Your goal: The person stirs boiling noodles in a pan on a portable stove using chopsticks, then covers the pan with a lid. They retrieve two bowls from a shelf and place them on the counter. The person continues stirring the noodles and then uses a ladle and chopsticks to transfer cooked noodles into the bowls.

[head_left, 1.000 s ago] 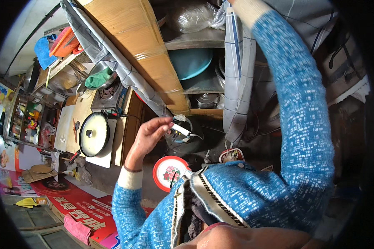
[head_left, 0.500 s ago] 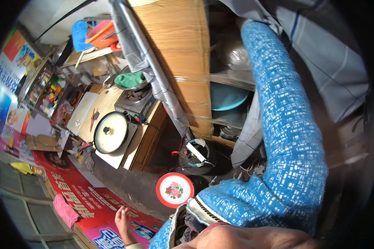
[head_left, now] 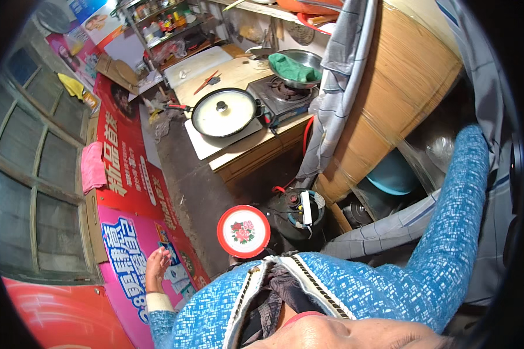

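Observation:
My left hand (head_left: pixel 157 266) is raised at the lower left with its fingers loosely bent and apart; nothing shows in it. It hovers before a pink and red printed wall cover, to the left of a round white plate (head_left: pixel 230 224) with a red rim and a rose pattern. My right arm (head_left: pixel 448 215) stretches into a cupboard at the right, behind a grey checked curtain (head_left: pixel 378 227). The right hand itself is hidden there. Close to the end of that sleeve is a clear plastic bag (head_left: pixel 440 150); a blue basin (head_left: pixel 395 173) sits on a lower shelf.
A lidded pan (head_left: pixel 224 119) stands on a white hotplate (head_left: pixel 206 148) upon a wooden counter (head_left: pixel 244 152). Beside it is a gas stove (head_left: pixel 279 102) with a metal bowl holding a green cloth (head_left: pixel 294 68). A dark gas cylinder (head_left: pixel 290 218) stands on the floor.
The view has swung to the right and tilted, so the counter and plate sit differently. My right arm still reaches into the cupboard, its hand now out of sight. The left hand stays raised.

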### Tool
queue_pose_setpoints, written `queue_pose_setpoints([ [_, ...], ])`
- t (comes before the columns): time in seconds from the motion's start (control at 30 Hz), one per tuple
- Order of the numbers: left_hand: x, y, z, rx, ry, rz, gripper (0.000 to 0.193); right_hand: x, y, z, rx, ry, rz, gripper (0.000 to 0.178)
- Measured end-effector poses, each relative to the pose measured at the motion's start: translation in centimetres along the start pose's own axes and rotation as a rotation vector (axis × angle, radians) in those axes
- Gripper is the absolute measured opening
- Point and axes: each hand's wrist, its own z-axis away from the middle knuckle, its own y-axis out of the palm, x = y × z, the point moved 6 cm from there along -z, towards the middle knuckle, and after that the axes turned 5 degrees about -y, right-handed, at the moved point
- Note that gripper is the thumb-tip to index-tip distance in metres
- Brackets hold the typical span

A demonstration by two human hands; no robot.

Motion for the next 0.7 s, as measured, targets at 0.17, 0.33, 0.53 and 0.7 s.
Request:
queue_pose_setpoints([
  [0.17, -0.6, 0.6, 1.1, -0.017, -0.022, -0.007, 0.033, -2.3, -0.8, -2.5, -0.046, 0.043, 0.047, 0.051],
  [0.33, -1.2, 2.9, 2.3, -0.01, -0.046, -0.065, 0.036, -5.1, -1.8, -4.2, -0.069, 0.103, 0.087, 0.05],
  [0.53, -2.2, 4.7, 2.9, 0.044, -0.047, -0.047, 0.037, -7.0, -2.6, -5.4, -0.092, 0.131, 0.097, 0.049],
  [0.7, -3.4, 7.2, 0.9, 0.161, -0.031, -0.044, 0.037, -7.1, -4.5, -5.5, -0.154, 0.13, 0.078, 0.048],
])
